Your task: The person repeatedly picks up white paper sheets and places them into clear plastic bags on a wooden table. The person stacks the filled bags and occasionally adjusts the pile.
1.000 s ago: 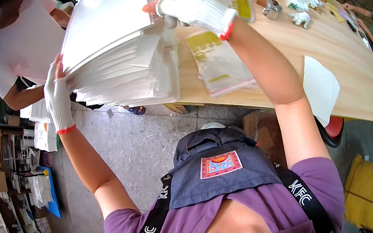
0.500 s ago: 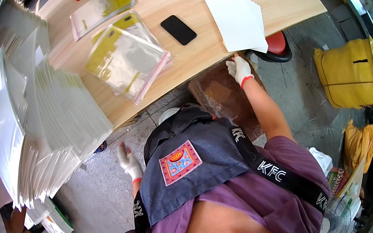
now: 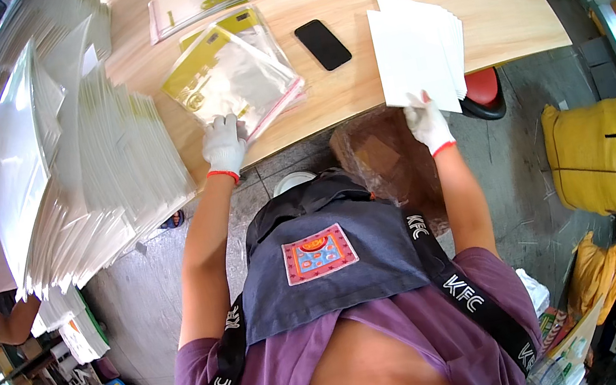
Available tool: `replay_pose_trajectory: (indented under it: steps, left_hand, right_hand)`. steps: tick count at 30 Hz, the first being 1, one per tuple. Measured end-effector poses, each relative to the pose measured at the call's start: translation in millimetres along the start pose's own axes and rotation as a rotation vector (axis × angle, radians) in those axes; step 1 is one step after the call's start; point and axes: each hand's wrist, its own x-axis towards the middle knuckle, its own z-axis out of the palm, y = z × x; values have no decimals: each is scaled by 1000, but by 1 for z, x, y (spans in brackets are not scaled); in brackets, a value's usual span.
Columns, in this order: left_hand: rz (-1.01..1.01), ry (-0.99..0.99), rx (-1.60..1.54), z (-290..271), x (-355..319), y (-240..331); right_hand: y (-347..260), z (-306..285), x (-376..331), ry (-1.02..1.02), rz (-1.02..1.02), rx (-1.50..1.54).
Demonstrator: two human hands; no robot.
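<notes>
1. At the wooden table, head view: my left hand, gloved, now lies flat and open on the clear plastic bags; half a second ago it hung below the edge.
2. My right hand has risen and pinches the white sheets at their near edge; both stacks are now within reach.

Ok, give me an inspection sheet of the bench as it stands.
Surface: wooden table, pale, partly bare.
Job's things: clear bags with yellow inserts, stacked; white sheets overhanging the near edge.
Clutter: black phone; tall white sheet pile at left.
Hands: left hand gloved, pressing on the bags; right hand gloved, pinching the sheets.
Cables: nothing seen.
Surroundings: yellow bin, brown box under the table.
</notes>
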Motion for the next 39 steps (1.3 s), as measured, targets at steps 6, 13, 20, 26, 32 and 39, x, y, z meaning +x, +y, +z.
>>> replay_pose_trajectory:
  steps: [6, 13, 20, 26, 32, 39]
  left_hand:
    - [55, 153, -138, 15, -6, -34]
    - [-87, 194, -384, 13, -20, -36]
    - [-74, 263, -667, 11, -23, -37]
    - [230, 328, -719, 12, -13, -38]
    - [125, 292, -709, 2, -18, -30]
    - [69, 474, -732, 13, -44, -10]
  right_hand:
    - [-19, -11, -40, -108, -475, -124]
    - [8, 33, -101, -422, -26, -331]
    - [55, 39, -95, -375, 181, -298]
    - [83, 46, -104, -186, 231, -164]
    - [101, 65, -121, -221, 100, -156]
    - [104, 72, -137, -269, 114, -254]
